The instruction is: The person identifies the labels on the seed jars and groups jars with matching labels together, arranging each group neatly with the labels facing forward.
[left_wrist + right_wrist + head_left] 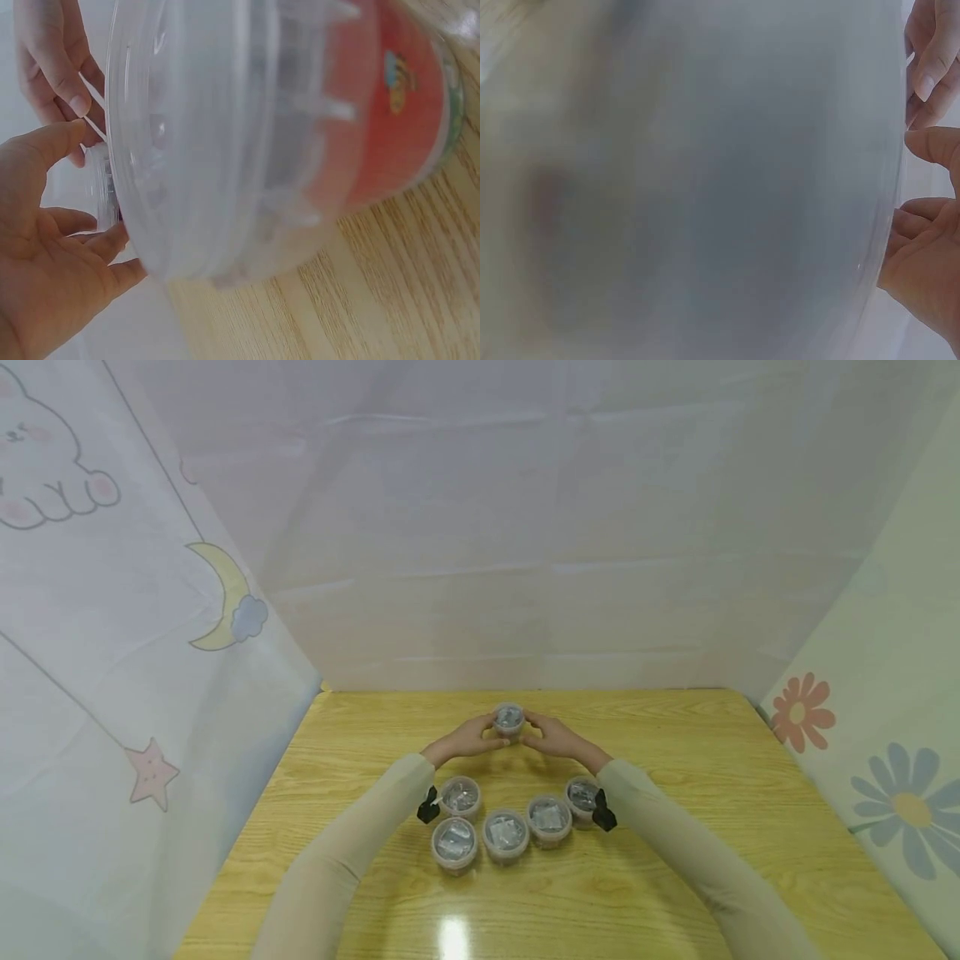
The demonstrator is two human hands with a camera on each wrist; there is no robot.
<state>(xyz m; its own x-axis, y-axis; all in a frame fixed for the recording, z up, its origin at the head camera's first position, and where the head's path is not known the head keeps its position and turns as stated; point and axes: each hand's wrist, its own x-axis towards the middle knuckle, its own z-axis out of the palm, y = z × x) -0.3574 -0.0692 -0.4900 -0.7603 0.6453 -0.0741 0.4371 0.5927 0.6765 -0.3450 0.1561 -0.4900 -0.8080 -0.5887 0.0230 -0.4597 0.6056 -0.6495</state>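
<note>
A small clear plastic tub (pixel 509 718) with grey packets inside is held at the far part of the table, between both hands. The left hand (pixel 471 737) grips its left side, fingers behind and thumb in front; the right hand (pixel 552 737) does likewise on the right. Whether the tub touches the table cannot be told. In the left wrist view, the left hand (pixel 60 232) has its fingers on the small tub (pixel 105 187), and the right hand (pixel 60 67) is beyond. The right wrist view shows the right hand (pixel 930 247), its tub hidden behind a near, blurred tub (pixel 742 180).
Several similar tubs stand nearer on the wooden table (pixel 675 860): a left rear tub (pixel 460 797), a left front tub (pixel 454 843), a middle tub (pixel 506 835), a right tub (pixel 549 820) and a tub (pixel 582 797) by the right sleeve. A pale wall sheet (pixel 525 568) borders the back.
</note>
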